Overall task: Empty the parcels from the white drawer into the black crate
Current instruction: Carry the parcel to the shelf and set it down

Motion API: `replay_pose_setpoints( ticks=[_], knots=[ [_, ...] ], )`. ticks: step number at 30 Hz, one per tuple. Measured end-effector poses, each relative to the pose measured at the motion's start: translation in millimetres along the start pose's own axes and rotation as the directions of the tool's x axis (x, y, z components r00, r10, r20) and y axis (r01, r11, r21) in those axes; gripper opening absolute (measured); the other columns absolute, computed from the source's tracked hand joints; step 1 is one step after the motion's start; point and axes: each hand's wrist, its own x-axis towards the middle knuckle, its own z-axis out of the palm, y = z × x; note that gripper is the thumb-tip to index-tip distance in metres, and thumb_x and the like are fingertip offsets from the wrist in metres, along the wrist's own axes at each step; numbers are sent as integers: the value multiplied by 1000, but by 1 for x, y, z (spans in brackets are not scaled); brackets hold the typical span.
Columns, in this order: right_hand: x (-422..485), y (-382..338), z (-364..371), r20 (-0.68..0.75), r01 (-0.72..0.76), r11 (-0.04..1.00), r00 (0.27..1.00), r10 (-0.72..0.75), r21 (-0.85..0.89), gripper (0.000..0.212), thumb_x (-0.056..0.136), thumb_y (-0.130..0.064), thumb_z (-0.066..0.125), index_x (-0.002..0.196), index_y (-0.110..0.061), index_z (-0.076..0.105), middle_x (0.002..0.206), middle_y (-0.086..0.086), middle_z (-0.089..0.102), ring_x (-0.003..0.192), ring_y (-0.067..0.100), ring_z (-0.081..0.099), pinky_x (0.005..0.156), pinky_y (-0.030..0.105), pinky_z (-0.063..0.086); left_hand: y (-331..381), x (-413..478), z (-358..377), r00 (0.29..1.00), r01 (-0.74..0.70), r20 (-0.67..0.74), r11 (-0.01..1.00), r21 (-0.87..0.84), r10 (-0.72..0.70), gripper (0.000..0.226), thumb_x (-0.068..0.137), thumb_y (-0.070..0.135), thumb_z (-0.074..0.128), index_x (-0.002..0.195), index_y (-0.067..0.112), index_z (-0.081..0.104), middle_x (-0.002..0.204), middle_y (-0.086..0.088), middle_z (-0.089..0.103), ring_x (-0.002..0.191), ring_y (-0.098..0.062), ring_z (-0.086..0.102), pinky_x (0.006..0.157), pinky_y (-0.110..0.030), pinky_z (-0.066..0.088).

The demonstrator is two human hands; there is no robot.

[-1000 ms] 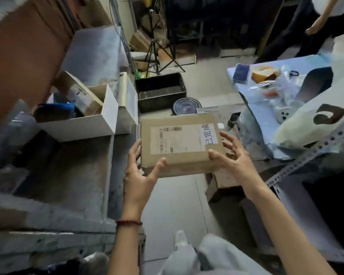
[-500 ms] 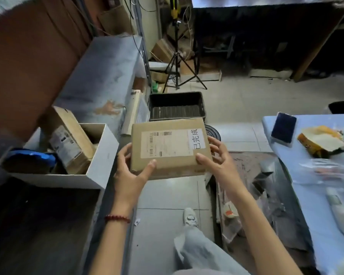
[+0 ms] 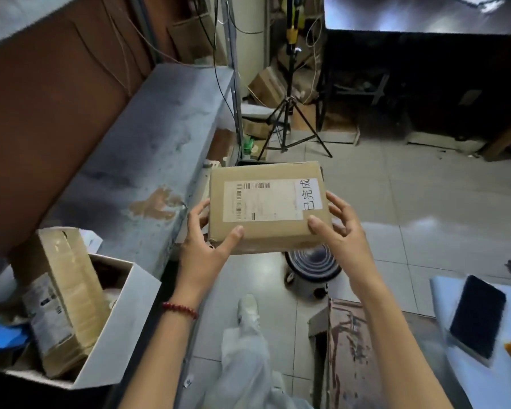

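Note:
I hold a flat cardboard parcel (image 3: 266,206) with a white shipping label in front of me, above the floor. My left hand (image 3: 205,246) grips its left near corner, thumb on top. My right hand (image 3: 341,228) grips its right near corner, thumb on the label's edge. The white drawer (image 3: 118,326) sits at the lower left on the shelf; a tall cardboard parcel (image 3: 62,302) leans inside it next to something blue (image 3: 3,335). The parcel in my hands hides the black crate, apart from a dark sliver at the parcel's far edge.
A grey shelf (image 3: 160,149) runs along the left. A tripod (image 3: 289,113) stands ahead on the tiled floor. A dark round bin (image 3: 313,267) sits below the parcel. At the right, a phone (image 3: 478,314) lies on a blue table. My leg and shoe (image 3: 248,311) are below.
I have stepped forward with the parcel in both hands. The drawer has slid down to the lower left, and the parcel now covers the black crate that showed beyond it.

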Motion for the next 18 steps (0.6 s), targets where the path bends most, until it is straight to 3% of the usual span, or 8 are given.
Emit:
replay_pose_setpoints(
  ticks=[4,7,10,13,18],
  knots=[
    [60,2,18,54,-12,1000,998,12,-7,49,87,-33,68,128,-49,45,123,-21,55,113,5,55,86,27,51,-7,56,2,999,24,-46,1000,0,-23,69,82,28,72,138,31,34,127,14,48,98,17,46,72,-5,41],
    [129,-2,43,110,-5,1000,994,7,-22,50,86,-33,69,129,-47,47,127,-17,56,114,7,57,88,29,52,-13,118,-2,994,23,-105,1000,-16,-25,70,81,28,73,139,29,34,126,14,45,104,6,48,83,-14,46],
    [184,-17,67,142,-11,999,990,17,-37,50,88,-32,67,131,-46,47,124,-21,56,111,5,57,84,28,52,-12,166,-10,993,53,-107,998,-21,-55,72,81,30,73,140,30,31,122,15,46,95,18,47,72,-4,44],
    [231,-31,91,200,8,998,980,4,-62,51,89,-32,66,134,-43,45,123,-23,54,108,0,55,81,25,50,-10,206,-23,985,69,-155,998,-5,-69,73,79,36,73,139,33,31,121,16,48,98,17,46,70,-6,42],
    [299,-44,132,356,42,991,935,6,-128,54,88,-37,67,137,-41,44,132,-15,53,108,0,55,83,25,49,-15,243,-40,943,136,-306,991,1,-130,72,78,41,73,137,36,32,128,12,49,111,-5,50,77,-13,42]
  ],
)
